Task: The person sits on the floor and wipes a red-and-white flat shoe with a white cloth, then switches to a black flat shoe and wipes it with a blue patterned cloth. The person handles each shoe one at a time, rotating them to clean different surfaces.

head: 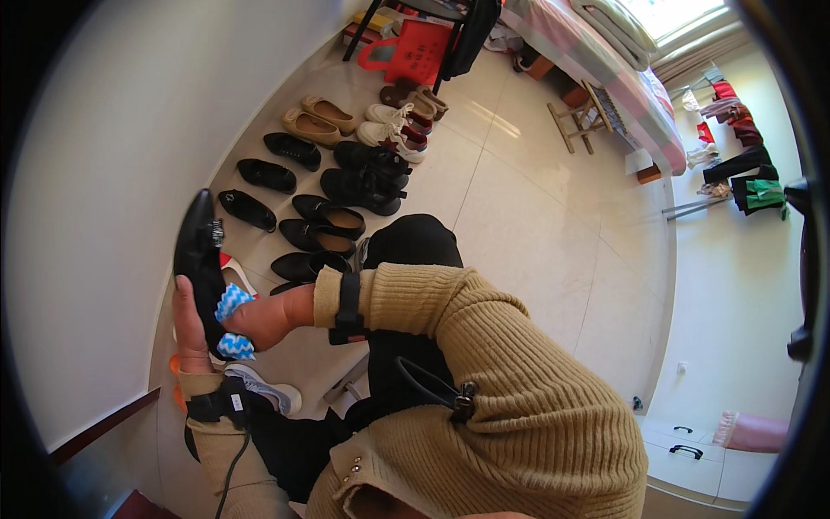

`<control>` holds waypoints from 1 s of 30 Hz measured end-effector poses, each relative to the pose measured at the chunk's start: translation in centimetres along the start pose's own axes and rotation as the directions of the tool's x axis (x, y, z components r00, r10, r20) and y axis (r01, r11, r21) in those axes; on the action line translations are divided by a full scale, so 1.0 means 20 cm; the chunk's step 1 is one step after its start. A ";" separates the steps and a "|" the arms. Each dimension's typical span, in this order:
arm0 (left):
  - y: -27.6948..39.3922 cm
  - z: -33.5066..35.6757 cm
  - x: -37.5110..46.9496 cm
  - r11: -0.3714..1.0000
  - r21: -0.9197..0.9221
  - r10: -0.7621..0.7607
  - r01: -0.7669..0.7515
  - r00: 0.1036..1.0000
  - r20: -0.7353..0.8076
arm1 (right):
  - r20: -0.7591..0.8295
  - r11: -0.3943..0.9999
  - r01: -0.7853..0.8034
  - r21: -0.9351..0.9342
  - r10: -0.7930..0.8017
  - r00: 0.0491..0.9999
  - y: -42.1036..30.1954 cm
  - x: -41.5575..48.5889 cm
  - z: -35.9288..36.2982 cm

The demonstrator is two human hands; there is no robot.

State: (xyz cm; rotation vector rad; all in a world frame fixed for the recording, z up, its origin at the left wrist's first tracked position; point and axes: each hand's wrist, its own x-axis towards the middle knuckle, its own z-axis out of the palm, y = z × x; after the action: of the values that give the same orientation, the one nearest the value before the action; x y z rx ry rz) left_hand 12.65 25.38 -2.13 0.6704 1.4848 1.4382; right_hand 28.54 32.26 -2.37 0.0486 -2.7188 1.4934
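My left hand holds a black pointed shoe with a shiny buckle at the left of the head view, toe pointing away from me. With my right hand I hold a blue and white zigzag cloth against the shoe's opening; those fingertips are hidden inside the shoe and the cloth. Right beside the held shoe, on the floor, lies a black flat shoe with an ornament. Behind my right hand a white shoe with a red inside partly shows.
Several pairs stand along the wall, among them tan flats, white sneakers and black loafers. A grey sneaker lies near my left wrist. Farther off are a red bag, a folding stool and a bed.
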 end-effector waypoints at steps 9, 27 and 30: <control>-0.01 0.09 -0.07 0.905 0.358 0.136 -0.230 0.954 0.268 | 0.353 0.982 -0.129 0.140 0.072 0.933 0.11 -0.01 0.03; 0.09 0.03 -0.01 0.791 0.544 0.380 -0.281 0.922 -0.077 | -0.495 0.950 -0.268 0.161 0.313 0.811 0.03 -0.06 -0.28; 0.02 0.08 0.03 0.991 -0.084 -0.119 0.102 0.967 -0.224 | -0.713 0.968 -0.029 0.248 0.202 0.672 0.02 -0.03 -0.30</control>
State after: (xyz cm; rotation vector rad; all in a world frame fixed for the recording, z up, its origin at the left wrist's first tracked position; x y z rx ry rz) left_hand 13.80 26.74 -1.68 0.3807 1.6114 1.5133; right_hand 29.28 37.58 0.37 -0.6048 -1.9205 1.4066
